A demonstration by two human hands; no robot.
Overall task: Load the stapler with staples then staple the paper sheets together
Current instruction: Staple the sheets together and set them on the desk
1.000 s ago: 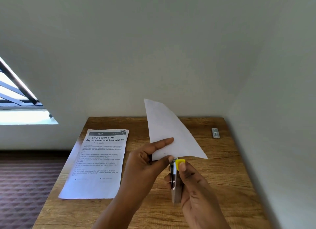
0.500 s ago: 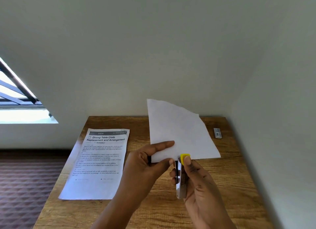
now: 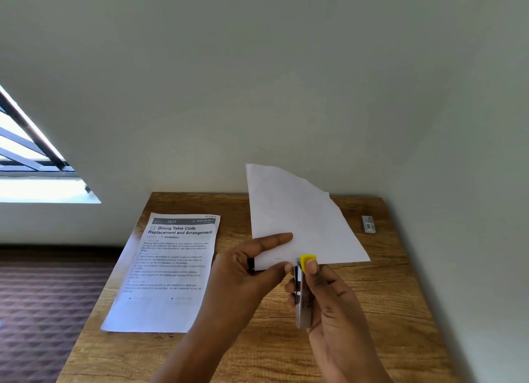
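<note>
My left hand (image 3: 252,265) pinches the near edge of white paper sheets (image 3: 300,222), held up above the wooden table (image 3: 372,311), blank side toward me. A short dark mark, perhaps a staple, shows near that edge beside my thumb. My right hand (image 3: 329,305) grips a small metal stapler (image 3: 303,294) with a yellow tip, held upright. The yellow tip sits at the paper's lower edge, just right of my left thumb. I cannot tell whether the stapler's jaws are around the paper.
A printed sheet (image 3: 171,268) headed "Dining Table Cloth Replacement and Arrangement" lies flat on the table's left side. A small grey staple box (image 3: 368,224) rests at the far right corner. Walls close off the back and right; a window is at left.
The held sheets have swung from edge-on to flatter and wider, spreading to the right. The stapler and my right hand shifted slightly right along the paper's lower edge.
</note>
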